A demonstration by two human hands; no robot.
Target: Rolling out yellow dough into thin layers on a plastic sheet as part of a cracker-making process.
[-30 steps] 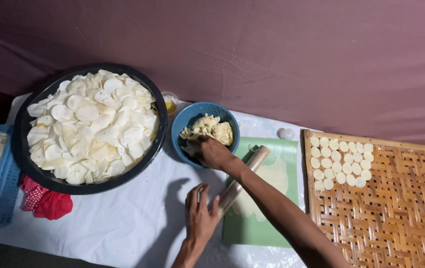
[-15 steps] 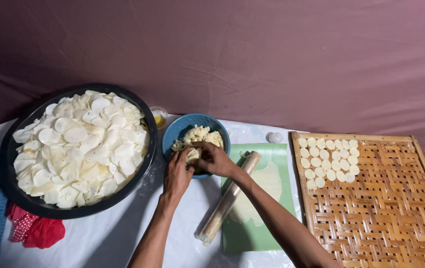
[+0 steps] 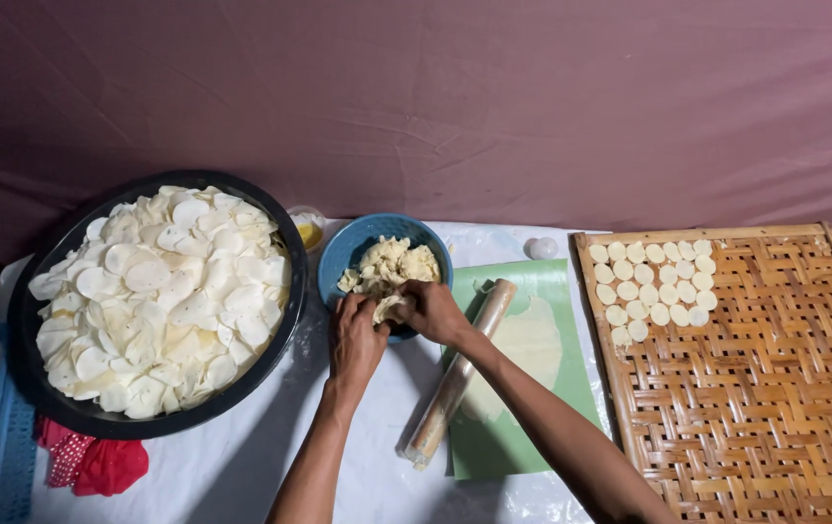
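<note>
A white-covered table [image 3: 241, 456] carries a black tray [image 3: 23, 320], blue bowl [image 3: 343, 254], green mat [image 3: 532, 281], woven tray [image 3: 775, 408], blue basket [image 3: 3, 456] and red cloth [image 3: 96, 464].

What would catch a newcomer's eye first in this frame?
Probably the big black basin on the left, heaped with pale round slices. Next, at centre, the left hand and right hand pulling a lump off the dough in a blue bowl. On the right lies a woven bamboo tray.
</note>
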